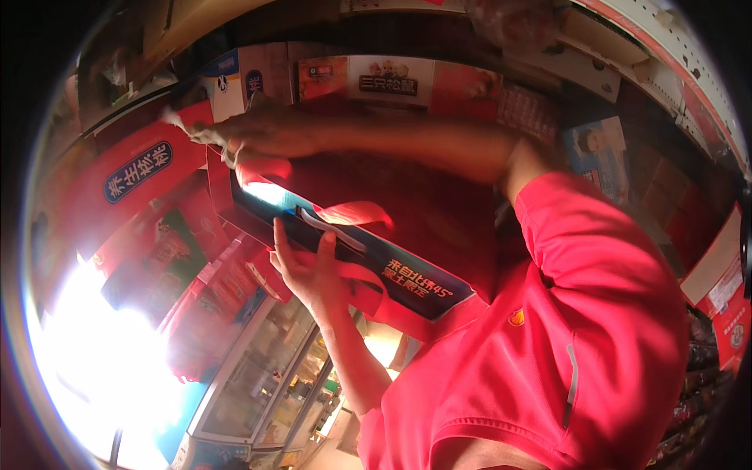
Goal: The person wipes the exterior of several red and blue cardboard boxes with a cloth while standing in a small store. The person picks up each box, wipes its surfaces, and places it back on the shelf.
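My right hand [244, 132], blurred, holds a crumpled pale cloth [214, 141] at the upper left end of a large red gift box [411, 205]. The box is tilted; its narrow dark face [376, 258] bears printed writing and a pale carry handle [332, 229]. Red ribbon-like straps [355, 212] hang loosely beside that face. My left hand [305, 264] grips the box from the lower side, with thumb and a fingertip on the dark face near the handle. The box's lower right end is close to my red top.
Another red carton [138, 176] with a blue label stands at the left. Boxed goods [388, 82] line the back, below a perforated metal shelf edge [687, 53]. A glass-fronted cabinet [252, 376] is at the lower left, near strong glare. Packets and a red-and-white box stand at the right.
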The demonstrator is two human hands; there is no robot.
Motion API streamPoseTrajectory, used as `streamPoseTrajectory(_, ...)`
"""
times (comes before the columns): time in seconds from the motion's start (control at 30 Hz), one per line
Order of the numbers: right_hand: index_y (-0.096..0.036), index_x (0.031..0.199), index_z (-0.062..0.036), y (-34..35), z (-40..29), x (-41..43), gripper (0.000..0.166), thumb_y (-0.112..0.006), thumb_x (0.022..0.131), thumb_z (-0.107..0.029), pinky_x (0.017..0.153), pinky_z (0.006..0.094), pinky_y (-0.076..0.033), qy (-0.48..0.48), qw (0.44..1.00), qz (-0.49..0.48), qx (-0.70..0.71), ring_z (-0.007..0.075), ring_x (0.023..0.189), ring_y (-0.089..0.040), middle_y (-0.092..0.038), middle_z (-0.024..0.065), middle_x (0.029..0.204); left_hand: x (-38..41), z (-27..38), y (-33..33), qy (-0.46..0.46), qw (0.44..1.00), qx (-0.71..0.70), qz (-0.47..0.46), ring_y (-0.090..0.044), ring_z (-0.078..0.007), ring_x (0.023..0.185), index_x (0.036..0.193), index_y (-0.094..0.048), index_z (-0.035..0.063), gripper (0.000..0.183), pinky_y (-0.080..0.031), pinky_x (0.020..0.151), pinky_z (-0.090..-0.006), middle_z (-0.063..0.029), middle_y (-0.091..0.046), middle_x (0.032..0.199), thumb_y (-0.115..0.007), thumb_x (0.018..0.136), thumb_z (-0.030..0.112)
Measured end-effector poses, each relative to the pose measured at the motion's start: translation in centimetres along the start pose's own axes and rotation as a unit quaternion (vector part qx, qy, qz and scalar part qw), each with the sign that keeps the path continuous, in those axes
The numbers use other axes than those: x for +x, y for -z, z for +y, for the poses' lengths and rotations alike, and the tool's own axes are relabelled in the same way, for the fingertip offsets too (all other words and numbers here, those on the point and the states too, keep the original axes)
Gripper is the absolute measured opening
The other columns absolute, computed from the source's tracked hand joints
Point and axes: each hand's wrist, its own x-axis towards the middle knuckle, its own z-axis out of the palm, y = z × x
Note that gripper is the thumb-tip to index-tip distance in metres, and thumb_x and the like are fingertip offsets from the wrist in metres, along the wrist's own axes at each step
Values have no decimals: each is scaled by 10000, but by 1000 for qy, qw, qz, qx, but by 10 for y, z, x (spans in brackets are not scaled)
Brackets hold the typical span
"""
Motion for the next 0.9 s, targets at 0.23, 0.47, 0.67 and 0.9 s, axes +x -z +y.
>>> streamPoseTrajectory(0.23, -435, 1371, -57, 45, 114, -108, 444, -335, 1012, -298, 1030, 403, -373, -115, 977, 14, -177, 307, 1177, -502, -516, 176, 1284, 6, 2, -5, -22, 1000, 14, 5, -513, -264, 1139, 1384, -480, 121, 756, -425, 992, -358, -124, -456, 1209, -795, 697, 83)
streamPoseTrajectory(0.47, -416, 1367, -6, 41, 112, -165, 422, -308, 1020, -221, 1104, 392, -309, -155, 964, 18, -216, 329, 1270, -425, -459, 173, 1364, 4, -7, -2, -8, 998, -62, -7, -507, -263, 1174, 1366, -495, 99, 748, -429, 1003, -363, -134, -473, 1257, -821, 693, 111)
streamPoseTrajectory(0.67, -428, 1351, -9, 51, 50, -236, 413, -329, 1005, -211, 1065, 366, -336, -206, 965, 82, -143, 265, 1201, -474, -490, 143, 1324, 11, -16, -6, 9, 994, -105, -26, -514, -245, 1163, 1358, -493, 52, 745, -449, 979, -356, -122, -483, 1265, -824, 693, 111)
streamPoseTrajectory(0.9, -484, 1313, -29, 38, -40, -311, 399, -390, 982, -232, 971, 349, -398, -223, 950, 114, -185, 233, 1121, -530, -542, 122, 1251, 15, -18, -6, -27, 997, -58, -45, -573, -217, 1024, 1357, -478, 5, 733, -497, 877, -332, -125, -537, 1153, -802, 706, 91)
